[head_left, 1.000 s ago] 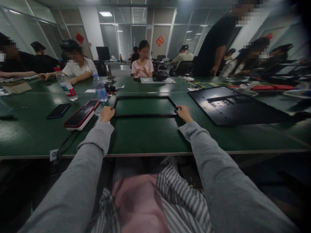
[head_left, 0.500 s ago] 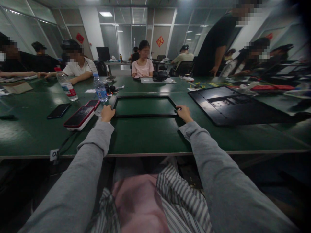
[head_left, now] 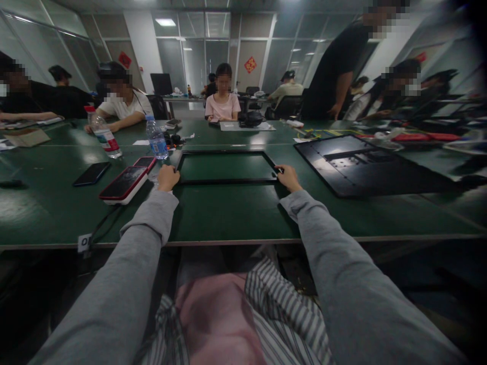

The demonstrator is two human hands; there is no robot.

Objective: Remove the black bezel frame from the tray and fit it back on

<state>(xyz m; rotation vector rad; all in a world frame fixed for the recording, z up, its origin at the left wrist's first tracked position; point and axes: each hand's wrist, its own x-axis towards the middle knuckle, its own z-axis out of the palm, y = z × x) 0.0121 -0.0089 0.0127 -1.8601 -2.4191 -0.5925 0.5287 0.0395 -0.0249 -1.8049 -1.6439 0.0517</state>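
Left fingers: curled over the near left corner of the black frame [head_left: 227, 167]; the left hand [head_left: 168, 178] is seen from behind, so the tightness of the grip cannot be told.
Right fingers: bent around the near right corner of the same frame; the right hand [head_left: 289, 178] is closed on the rail, thumb side towards the frame.
Frame: one thin, flat, rectangular black border, open in the middle so that green shows through; it is laid flat on the green table [head_left: 236, 213], straight ahead between both hands.
Sleeves: two, of soft grey knit, stretched from the near edge to the frame.
Tablets: two flat slabs with red edges and glossy dark screens [head_left: 124, 184], laid just beside the left hand.
Phone: one dark, glossy rectangle [head_left: 92, 173], further left.
Bottles: two clear plastic ones, a blue-labelled one [head_left: 157, 138] and a red-labelled one [head_left: 103, 134], stood upright beyond the tablets.
Back panel: one large matt black sheet [head_left: 365, 165] with raised ribs, laid to the right, apart from the frame.
Other people: several are seated or standing at the far side.
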